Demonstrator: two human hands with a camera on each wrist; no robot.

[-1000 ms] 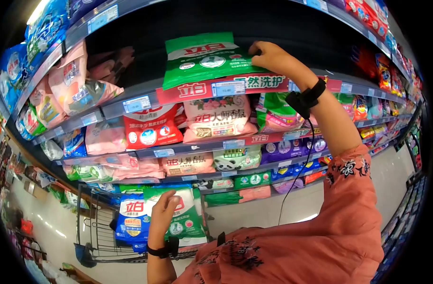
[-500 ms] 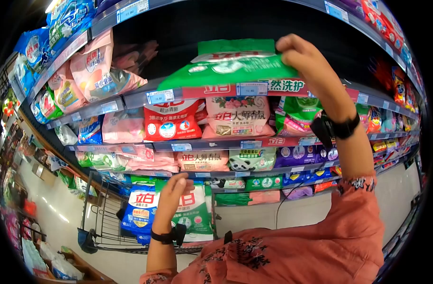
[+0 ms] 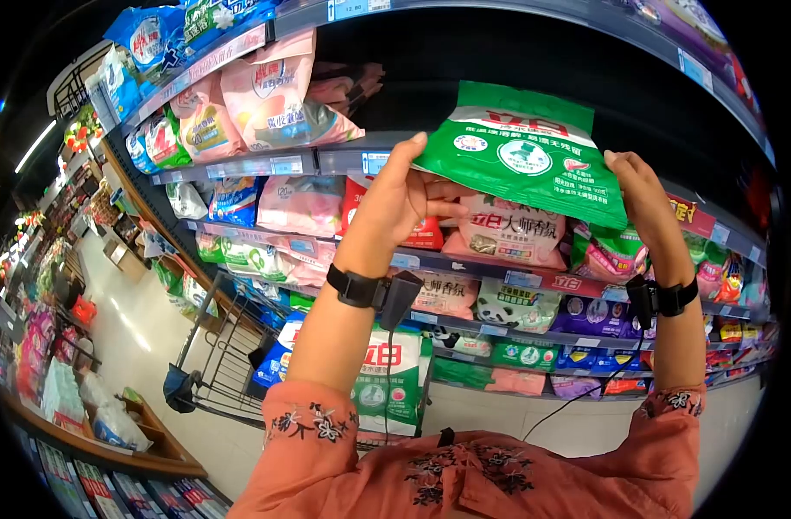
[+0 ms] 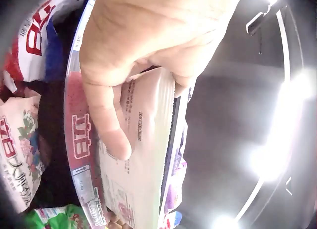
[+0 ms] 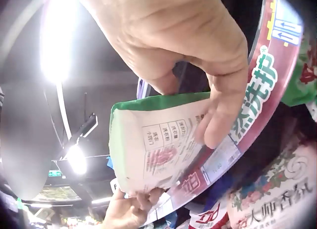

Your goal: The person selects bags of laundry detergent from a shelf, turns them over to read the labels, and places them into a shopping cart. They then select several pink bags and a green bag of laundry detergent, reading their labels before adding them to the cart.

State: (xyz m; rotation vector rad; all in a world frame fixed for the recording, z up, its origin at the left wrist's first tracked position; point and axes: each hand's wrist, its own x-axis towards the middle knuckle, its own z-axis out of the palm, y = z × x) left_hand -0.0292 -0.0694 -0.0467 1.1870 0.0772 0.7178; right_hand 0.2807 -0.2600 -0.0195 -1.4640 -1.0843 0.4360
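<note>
At the upper shelf: the green bag (image 3: 525, 156) is held up in the air between both hands, just in front of the red rail (image 5: 255, 85). It is tilted, with its printed front towards the person's head. Whether its lower edge brushes the rail I cannot tell.
Left hand: the left hand (image 3: 395, 203) is closed on the bag's left edge in a pinch. One digit lies flat on the pale printed back (the left wrist view shows this best).
Right hand: the right hand (image 3: 642, 195) grips the opposite edge, with a finger curled across the back and the rest in front.
Why two hands: the pouch looks soft and slack, so a grip on both edges likely keeps it spread flat and the label readable.
Rail: it runs along the shelf lip with price tags on it and probably stops stock sliding off.
Neighbours: pink bags (image 3: 274, 91) lean face out on the same shelf to the left. A floral bag (image 3: 512, 229) lies just under the held one, so the labels show from the aisle.
Cart: the cart (image 3: 209, 363) stands near the shelving, below the left arm. A blue bag (image 3: 278, 359) and a green-and-white bag (image 3: 387, 381) stand upright in it.
</note>
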